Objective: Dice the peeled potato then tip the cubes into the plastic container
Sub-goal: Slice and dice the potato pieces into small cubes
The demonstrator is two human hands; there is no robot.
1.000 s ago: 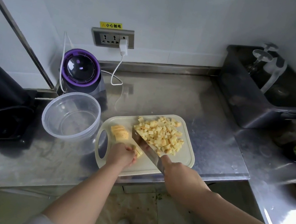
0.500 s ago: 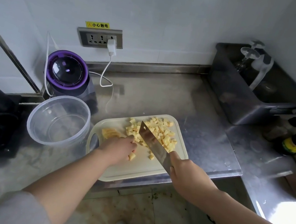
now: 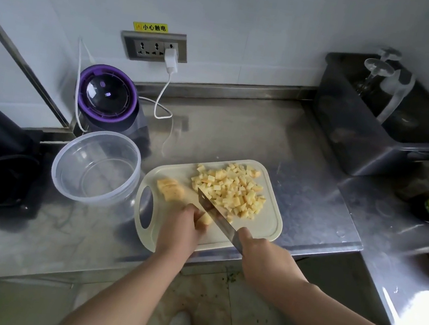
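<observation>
Dicing is under way on the cutting board (image 3: 268,226), which lies at the front edge of the worktop (image 3: 240,132). Our right hand (image 3: 263,256) grips the handle of the knife (image 3: 216,215). The blade lies diagonally across the board, its edge against the potato piece (image 3: 205,218) that our left hand (image 3: 179,229) pins down with curled fingers.

Half a second ago the blade was raised, with its tip over the cubes. It is now back down beside the held piece. We judge this to be one more stroke of a repeating chop, not a new step.

The pile of cubes (image 3: 231,190) sits toward the far right corner of the board, just beyond the blade. A stack of uncut slices (image 3: 170,189) waits toward the far left corner, near the handle slot. The plastic container (image 3: 102,132) stands just left of the board and holds no potato. We judge that tipping cannot begin until the held piece and the slices are cut.
</observation>
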